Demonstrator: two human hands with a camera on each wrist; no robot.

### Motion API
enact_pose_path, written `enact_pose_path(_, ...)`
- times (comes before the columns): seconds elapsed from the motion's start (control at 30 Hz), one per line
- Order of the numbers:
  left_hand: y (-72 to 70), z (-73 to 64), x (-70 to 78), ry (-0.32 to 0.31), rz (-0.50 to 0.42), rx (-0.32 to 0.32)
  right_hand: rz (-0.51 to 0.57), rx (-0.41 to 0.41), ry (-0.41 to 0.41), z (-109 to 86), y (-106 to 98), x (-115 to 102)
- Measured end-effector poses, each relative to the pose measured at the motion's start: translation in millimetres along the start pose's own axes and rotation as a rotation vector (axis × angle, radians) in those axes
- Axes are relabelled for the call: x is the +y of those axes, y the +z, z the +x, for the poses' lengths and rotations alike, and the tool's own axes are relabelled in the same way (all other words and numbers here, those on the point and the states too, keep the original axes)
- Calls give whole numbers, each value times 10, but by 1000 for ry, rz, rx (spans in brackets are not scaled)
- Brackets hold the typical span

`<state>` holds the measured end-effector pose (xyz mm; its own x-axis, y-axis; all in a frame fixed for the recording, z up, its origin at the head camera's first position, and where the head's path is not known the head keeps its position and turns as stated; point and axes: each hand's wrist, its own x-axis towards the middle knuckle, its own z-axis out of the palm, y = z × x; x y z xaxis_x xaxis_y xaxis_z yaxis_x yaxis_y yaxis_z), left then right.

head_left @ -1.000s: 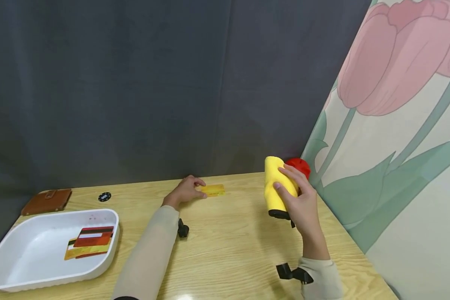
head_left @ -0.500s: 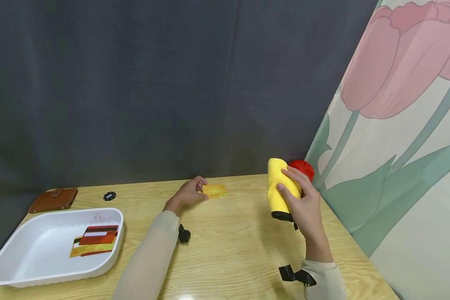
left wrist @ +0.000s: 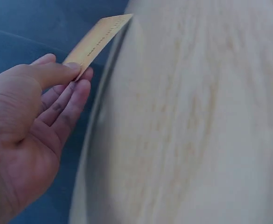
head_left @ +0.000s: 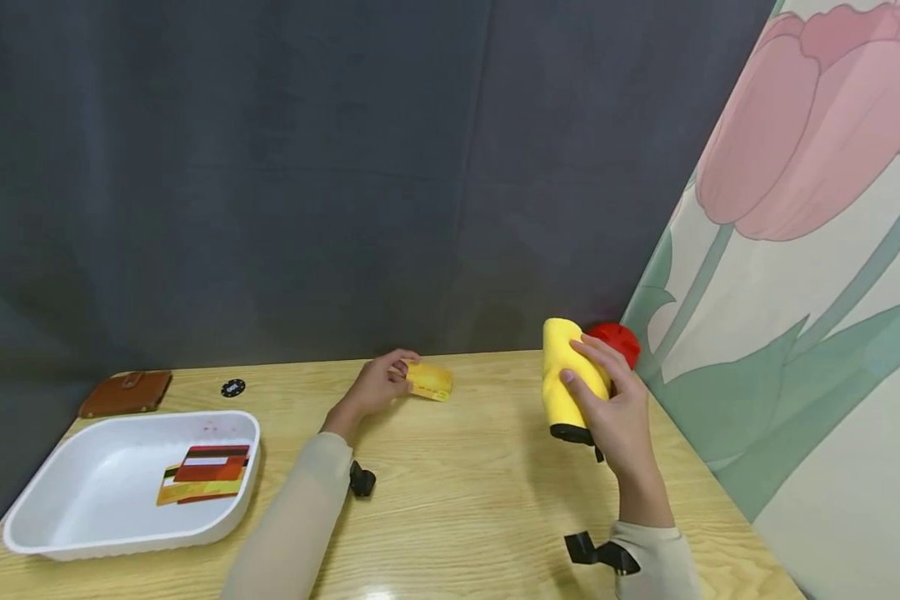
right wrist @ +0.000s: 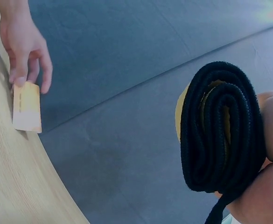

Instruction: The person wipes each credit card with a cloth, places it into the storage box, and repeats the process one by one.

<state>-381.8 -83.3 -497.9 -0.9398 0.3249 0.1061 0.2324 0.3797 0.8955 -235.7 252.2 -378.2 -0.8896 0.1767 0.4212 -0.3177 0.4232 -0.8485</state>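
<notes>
Near the table's back edge my left hand (head_left: 375, 386) pinches a yellow bank card (head_left: 431, 381) by one end between thumb and fingers. In the left wrist view the card (left wrist: 99, 41) slants up from the fingertips, with embossed digits along it. My right hand (head_left: 621, 408) grips a rolled yellow cloth (head_left: 566, 379) above the table's right side. The roll's dark, layered end and a hanging black strap show in the right wrist view, where the roll (right wrist: 222, 128) looks folded over on itself.
A white plastic tray (head_left: 82, 546) at the left holds several red and yellow cards (head_left: 208, 475). Behind it lie a brown leather wallet (head_left: 126, 392) and a black poker chip (head_left: 233, 387). A red object (head_left: 617, 340) sits behind my right hand. A dark curtain (head_left: 270, 183) borders the table.
The yellow card was lying flat on the table and is now pinched and tilted up off it. My right hand keeps hold of the cloth roll. The head view has shifted slightly.
</notes>
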Motion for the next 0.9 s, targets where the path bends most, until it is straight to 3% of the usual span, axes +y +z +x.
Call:
enact_pose_path(0.2, -147, -118, 261, 34, 24, 124, -10, -11, 6, 25, 47, 12)
enact_pose_path(0.37, -299, -313, 621, 63, -46, 234, -5, -32, 12, 43, 90, 7)
enact_pose_path(0.47, -379, -473, 751, 88, -83, 274, -6, -46, 8, 47, 119, -5)
enact_pose_path(0.67, -500, -795, 830, 126, -129, 331, 1, -77, -34, 39, 213, -20)
enact_pose_path(0.9, -435, -1040, 851, 129, -213, 374, 18, -123, -124, -34, 329, -101)
